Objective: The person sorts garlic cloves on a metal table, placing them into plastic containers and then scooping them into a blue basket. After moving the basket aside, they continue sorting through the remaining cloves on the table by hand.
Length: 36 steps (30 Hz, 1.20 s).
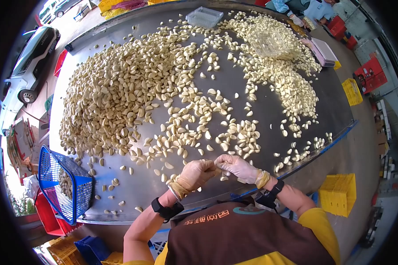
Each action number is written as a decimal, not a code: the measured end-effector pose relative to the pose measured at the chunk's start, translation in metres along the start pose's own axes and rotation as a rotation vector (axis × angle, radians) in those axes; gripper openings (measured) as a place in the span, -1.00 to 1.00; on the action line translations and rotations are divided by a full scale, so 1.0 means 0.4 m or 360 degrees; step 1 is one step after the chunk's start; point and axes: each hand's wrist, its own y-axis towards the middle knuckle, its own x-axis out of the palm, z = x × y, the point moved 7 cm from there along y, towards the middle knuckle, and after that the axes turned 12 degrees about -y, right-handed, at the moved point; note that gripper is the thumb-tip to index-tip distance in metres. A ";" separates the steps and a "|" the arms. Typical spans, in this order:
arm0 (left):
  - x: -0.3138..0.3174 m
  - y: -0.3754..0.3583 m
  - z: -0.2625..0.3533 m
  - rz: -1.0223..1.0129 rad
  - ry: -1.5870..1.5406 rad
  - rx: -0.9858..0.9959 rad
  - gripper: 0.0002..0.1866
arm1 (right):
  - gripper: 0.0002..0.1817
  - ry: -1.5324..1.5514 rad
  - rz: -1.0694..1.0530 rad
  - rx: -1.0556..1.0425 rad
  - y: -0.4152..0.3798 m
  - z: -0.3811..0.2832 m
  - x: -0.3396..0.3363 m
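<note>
My left hand (196, 175) and my right hand (238, 168), both in thin pale gloves, meet at the fingertips over the table's near edge. Their fingers are closed in a pinch; whatever lies between them is too small to make out. Pale cloves (241, 137) are scattered just beyond the hands. A large heap of cloves (115, 88) covers the left of the metal table (265, 115), and a whiter heap (292, 88) spreads over the right.
A blue basket (82, 190) with some cloves stands at the table's near left corner. Clear plastic boxes (204, 17) and a pale scale-like device (323, 52) are at the far side. Another person's gloved hand (296, 20) is at the far right. Yellow crates (337, 194) stand beyond the edge.
</note>
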 end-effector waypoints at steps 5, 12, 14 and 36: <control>-0.006 -0.014 0.055 0.0116 0.0252 0.0054 -0.79 | -0.74 0.0134 -0.0116 0.0027 -0.035 -0.050 0.041; 0.071 0.013 0.020 0.0594 0.0436 -0.0011 -0.86 | -0.80 -0.1566 0.0699 -0.0901 -0.052 -0.130 -0.062; 0.083 0.011 0.003 0.0650 0.0156 -0.0152 -0.87 | -0.75 -0.1605 0.0705 -0.0679 -0.068 -0.117 -0.157; 0.128 0.113 -0.112 0.0214 -0.2463 -0.0292 -0.81 | -0.82 -0.2618 0.1533 0.0081 -0.027 -0.001 -0.457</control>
